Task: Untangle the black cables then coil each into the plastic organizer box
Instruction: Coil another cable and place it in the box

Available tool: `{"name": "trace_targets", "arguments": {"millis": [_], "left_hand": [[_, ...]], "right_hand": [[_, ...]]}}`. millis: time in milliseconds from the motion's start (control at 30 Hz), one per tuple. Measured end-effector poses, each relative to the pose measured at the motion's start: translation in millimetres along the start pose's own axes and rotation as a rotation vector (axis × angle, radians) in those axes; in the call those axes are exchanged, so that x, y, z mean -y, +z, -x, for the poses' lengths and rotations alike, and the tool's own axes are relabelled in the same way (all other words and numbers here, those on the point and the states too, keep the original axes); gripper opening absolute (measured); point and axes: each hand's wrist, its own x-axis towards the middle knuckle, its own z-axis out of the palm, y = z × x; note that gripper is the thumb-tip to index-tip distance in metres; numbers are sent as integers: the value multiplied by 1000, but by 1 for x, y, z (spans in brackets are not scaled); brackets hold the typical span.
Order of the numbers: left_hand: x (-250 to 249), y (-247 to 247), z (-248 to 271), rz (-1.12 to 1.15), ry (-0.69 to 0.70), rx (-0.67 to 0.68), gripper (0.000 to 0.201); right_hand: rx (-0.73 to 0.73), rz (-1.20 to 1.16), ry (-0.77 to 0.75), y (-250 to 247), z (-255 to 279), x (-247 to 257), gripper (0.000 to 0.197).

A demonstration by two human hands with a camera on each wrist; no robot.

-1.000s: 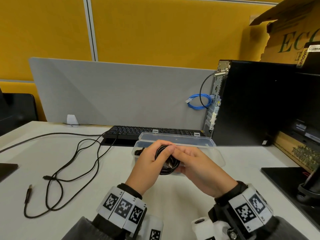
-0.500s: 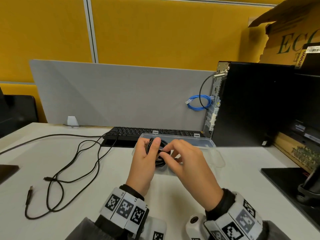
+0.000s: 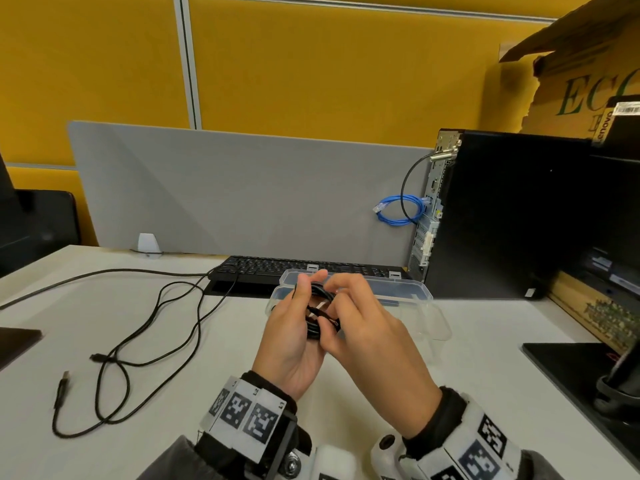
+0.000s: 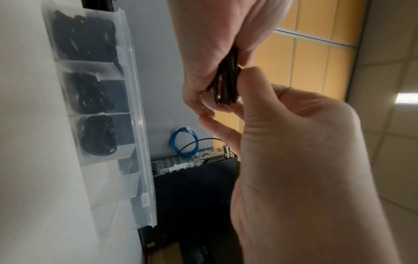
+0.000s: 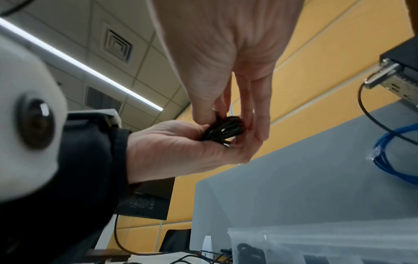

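A small coil of black cable point(image 3: 317, 308) is held upright between my two hands, just above the near side of the clear plastic organizer box point(image 3: 437, 323). My left hand point(image 3: 294, 327) grips the coil's left side with thumb and curled fingers. My right hand point(image 3: 356, 320) pinches its right side, fingertips on the strands. In the left wrist view the coil point(image 4: 226, 84) sits between both hands, and the box point(image 4: 135, 110) holds coiled black cables point(image 4: 95, 92) in three compartments. A loose black cable point(image 3: 114, 344) lies tangled on the table at the left.
A black keyboard point(image 3: 311, 268) lies behind the box, against a grey divider point(image 3: 242, 195). A black computer tower point(image 3: 512, 216) stands at the right with a blue cable point(image 3: 398, 209) hanging at its back. A dark stand point(image 3: 588, 382) occupies the near right.
Both hands have carried the coil away from me and up toward the box. The right hand's fingers have shifted from covering the coil to pinching its right side.
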Motion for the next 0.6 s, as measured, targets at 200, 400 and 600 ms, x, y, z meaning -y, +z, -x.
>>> {"name": "trace_targets", "arguments": {"millis": [200,400,600], "left_hand": [[3,-3,-10,246,-120,-110,37],[2,18,-28,-132,-26,-102,48],[22,31,-47,-664,-249,181,63]], "right_hand": [[122,179,-87,-9,-2,6,26],[259,-409,305,-34,-12,-30,26],[429,-691,473,-27,-22,-80,28]]}}
